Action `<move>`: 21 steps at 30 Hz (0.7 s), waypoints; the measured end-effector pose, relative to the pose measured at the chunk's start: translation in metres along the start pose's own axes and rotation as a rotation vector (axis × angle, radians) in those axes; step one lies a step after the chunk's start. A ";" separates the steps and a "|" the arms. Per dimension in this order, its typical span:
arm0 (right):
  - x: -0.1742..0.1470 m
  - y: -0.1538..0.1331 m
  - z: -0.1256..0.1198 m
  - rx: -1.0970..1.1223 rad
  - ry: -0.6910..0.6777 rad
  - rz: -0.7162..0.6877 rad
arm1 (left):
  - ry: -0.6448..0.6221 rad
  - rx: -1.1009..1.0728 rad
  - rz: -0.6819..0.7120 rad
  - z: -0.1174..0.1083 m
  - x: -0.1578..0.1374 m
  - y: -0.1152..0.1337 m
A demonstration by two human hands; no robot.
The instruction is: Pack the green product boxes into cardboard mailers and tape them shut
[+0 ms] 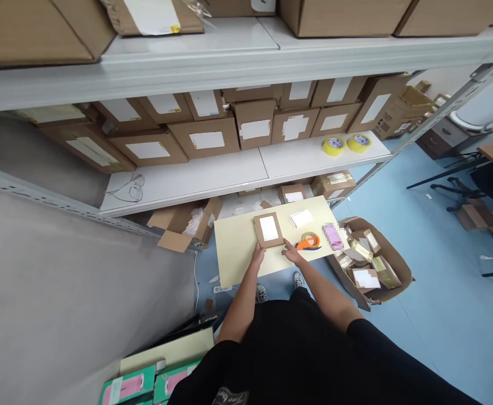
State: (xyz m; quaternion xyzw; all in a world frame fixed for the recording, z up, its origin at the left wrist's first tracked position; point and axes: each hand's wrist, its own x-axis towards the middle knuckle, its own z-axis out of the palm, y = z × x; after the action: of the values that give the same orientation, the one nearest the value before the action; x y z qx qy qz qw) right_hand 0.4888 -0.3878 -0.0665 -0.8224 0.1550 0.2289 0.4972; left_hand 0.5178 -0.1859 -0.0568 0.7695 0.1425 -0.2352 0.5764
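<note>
A small cardboard box (268, 228) with a white label on top lies on the cream-coloured table (233, 247). At its near left corner, my left hand (258, 255) is closed on the edge. My right hand (291, 252) grips the near right corner, thumb and fingers a little apart around it. Just right of that hand is an orange tape dispenser (303, 244) with a roll of yellowish tape (311, 240). White paper slips (301, 218) lie behind it. Farther right sits a pink-purple object (333, 236), blurred by pixels, perhaps a phone.
Labelled cardboard boxes (207, 135) line the shelf (212, 180) ahead, with two yellow tape rolls (334, 145) and eyeglasses (132, 188). A large carton (402, 270) of small parcels stands right of the table. An open box (176, 239) is at left; green-and-pink packages (128, 387) lie lower left.
</note>
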 end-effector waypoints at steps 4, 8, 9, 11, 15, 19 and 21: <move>0.010 0.003 -0.031 -0.075 -0.003 -0.041 | 0.141 0.110 -0.111 0.015 0.005 0.022; 0.030 0.007 -0.083 -0.176 0.194 -0.097 | 0.428 0.288 -0.008 0.030 0.009 0.048; 0.037 0.009 -0.098 -0.199 0.236 -0.085 | 0.442 0.294 0.046 0.036 0.013 0.056; 0.054 0.015 -0.126 -0.242 0.261 -0.051 | 0.387 0.271 0.105 0.053 0.024 0.071; 0.093 0.029 -0.167 -0.327 0.177 0.013 | 0.180 0.264 0.097 0.103 0.062 0.098; 0.127 0.044 -0.180 -0.439 0.055 0.051 | 0.103 0.272 -0.005 0.153 0.111 0.107; 0.138 0.051 -0.179 -0.504 -0.001 0.046 | 0.115 0.305 -0.058 0.171 0.133 0.105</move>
State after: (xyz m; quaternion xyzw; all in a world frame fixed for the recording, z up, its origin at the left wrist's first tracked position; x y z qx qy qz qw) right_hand 0.6211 -0.5745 -0.1064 -0.9166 0.1113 0.2719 0.2713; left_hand 0.6477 -0.3872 -0.0792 0.8559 0.1598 -0.2263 0.4366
